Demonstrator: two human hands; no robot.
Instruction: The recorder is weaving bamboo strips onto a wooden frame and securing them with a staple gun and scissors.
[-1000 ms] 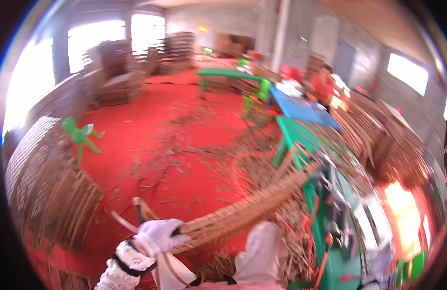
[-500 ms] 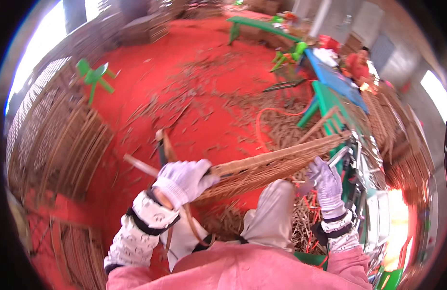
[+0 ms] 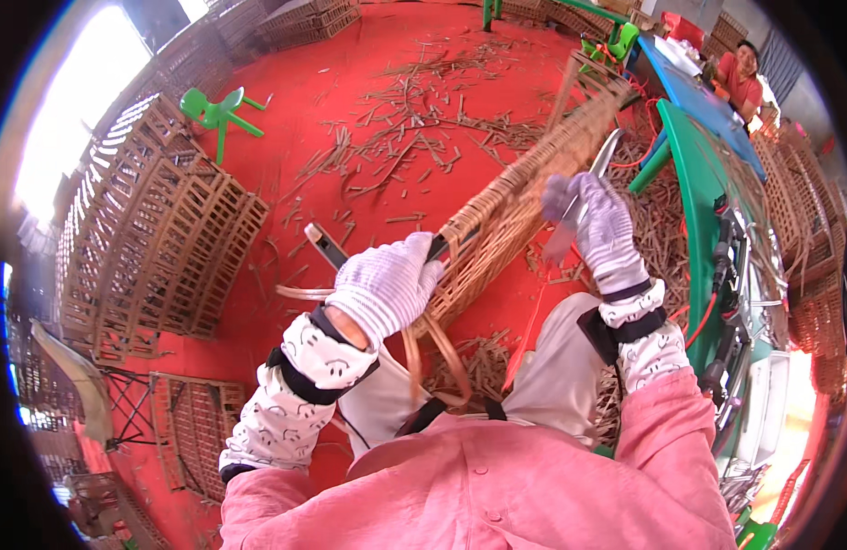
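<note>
A long woven wicker piece [image 3: 515, 220] slants from my lap toward the far right, its near end between my knees. My left hand [image 3: 382, 284], in a white-and-lilac knit glove, is closed around the near end of its rim. Beyond that hand juts a dark bar with a pale tan edge [image 3: 324, 244]. Loose tan strips [image 3: 449, 357] curl down below the weave. My gloved right hand [image 3: 602, 229] is closed on a silver metal tool with a curved blade [image 3: 608, 151], just right of the weave. Blurred fingers hide its exact kind.
Stacked wicker frames [image 3: 158, 238] and a green chair [image 3: 222, 112] stand left. Scrap strips [image 3: 405, 137] litter the red floor. A green table [image 3: 689, 174] with black-handled tools [image 3: 721, 321] runs along my right. Another person [image 3: 742, 81] sits beyond the blue table [image 3: 693, 78].
The wicker piece's far end has swung away from me, so it slants more steeply. My right hand has risen with the silver tool. The whole view has shifted.
</note>
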